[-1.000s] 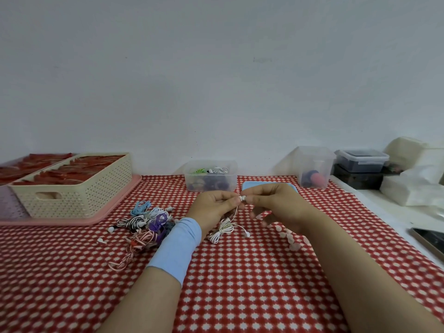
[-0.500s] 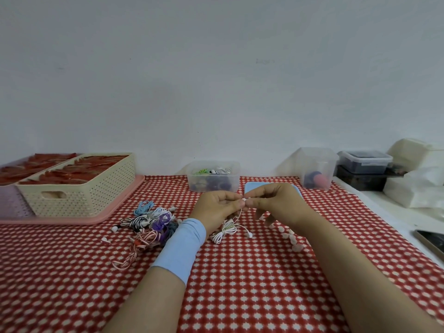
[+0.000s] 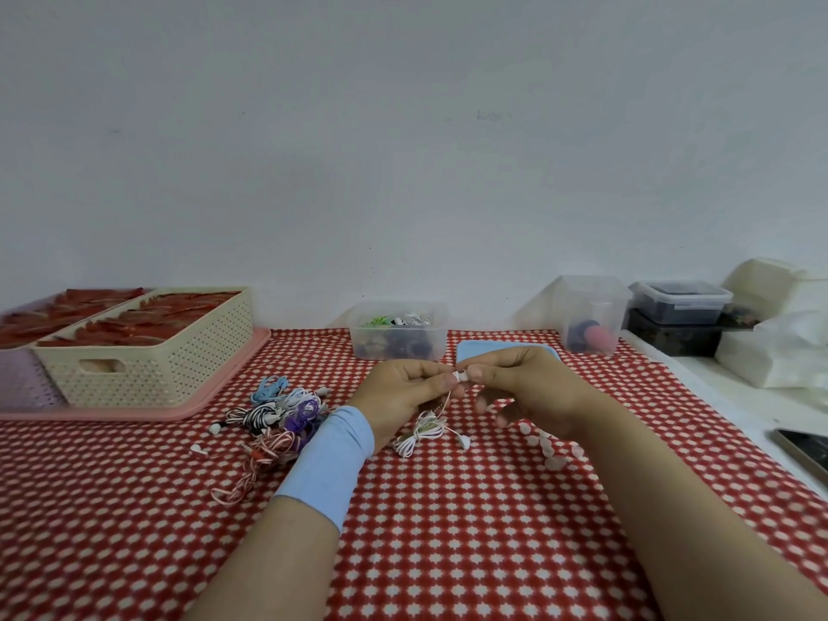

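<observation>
Above the red checked tablecloth (image 3: 448,531), my left hand (image 3: 403,392) and my right hand (image 3: 528,387) meet fingertip to fingertip. Together they pinch a small white earbud (image 3: 461,376). Its thin cable drops to a coiled white earphone bundle (image 3: 423,434) lying on the cloth just below my left hand. A second white earbud (image 3: 463,441) lies loose beside the bundle. A row of small white ear tips (image 3: 549,445) lies under my right wrist.
A pile of coloured earphone bundles (image 3: 278,414) lies left of my hands. A cream basket (image 3: 148,365) on a pink tray (image 3: 134,412) stands far left. Clear boxes (image 3: 398,329), (image 3: 591,313), a blue lid (image 3: 475,351) and dark containers (image 3: 676,307) line the back. A phone (image 3: 806,450) lies right.
Both hands stay together on the earbud; they have shifted only slightly, with small finger movements.
</observation>
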`<move>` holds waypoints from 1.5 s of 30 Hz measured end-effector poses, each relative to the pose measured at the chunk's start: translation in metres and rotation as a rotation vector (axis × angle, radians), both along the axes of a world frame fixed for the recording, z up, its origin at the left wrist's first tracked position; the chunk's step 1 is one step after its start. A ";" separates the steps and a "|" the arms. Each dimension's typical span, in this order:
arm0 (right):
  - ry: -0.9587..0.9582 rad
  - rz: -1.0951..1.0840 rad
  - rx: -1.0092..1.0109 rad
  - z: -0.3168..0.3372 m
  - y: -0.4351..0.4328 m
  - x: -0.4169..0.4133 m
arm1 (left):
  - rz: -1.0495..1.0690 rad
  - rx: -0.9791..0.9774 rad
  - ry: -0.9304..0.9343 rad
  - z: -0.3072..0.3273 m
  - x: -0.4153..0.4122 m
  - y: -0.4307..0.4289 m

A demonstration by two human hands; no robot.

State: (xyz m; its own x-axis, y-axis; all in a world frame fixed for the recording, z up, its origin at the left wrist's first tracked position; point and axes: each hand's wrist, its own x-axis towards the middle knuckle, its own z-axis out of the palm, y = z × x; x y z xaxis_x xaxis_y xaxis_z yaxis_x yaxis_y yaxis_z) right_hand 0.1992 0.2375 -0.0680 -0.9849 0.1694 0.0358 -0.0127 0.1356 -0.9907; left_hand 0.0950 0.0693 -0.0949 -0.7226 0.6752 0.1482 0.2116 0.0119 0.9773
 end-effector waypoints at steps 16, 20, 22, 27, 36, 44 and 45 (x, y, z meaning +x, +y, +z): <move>-0.031 0.016 -0.092 0.006 -0.005 0.002 | -0.052 0.092 -0.039 0.001 0.003 0.002; -0.036 0.038 -0.072 0.007 -0.004 0.003 | -0.046 0.073 -0.041 0.002 0.002 0.000; -0.041 0.045 -0.080 0.007 -0.003 0.003 | -0.058 0.079 -0.050 0.002 0.003 -0.001; -0.051 0.038 -0.083 0.007 -0.003 0.002 | -0.062 0.066 -0.037 0.001 0.002 -0.001; -0.010 -0.023 -0.031 0.006 -0.006 0.003 | -0.049 0.069 -0.022 0.000 0.001 0.000; -0.076 -0.042 -0.048 0.002 -0.004 -0.001 | 0.020 0.040 0.002 -0.002 0.002 0.004; -0.042 -0.059 -0.042 0.002 -0.005 -0.001 | 0.044 0.040 0.011 -0.002 0.001 0.006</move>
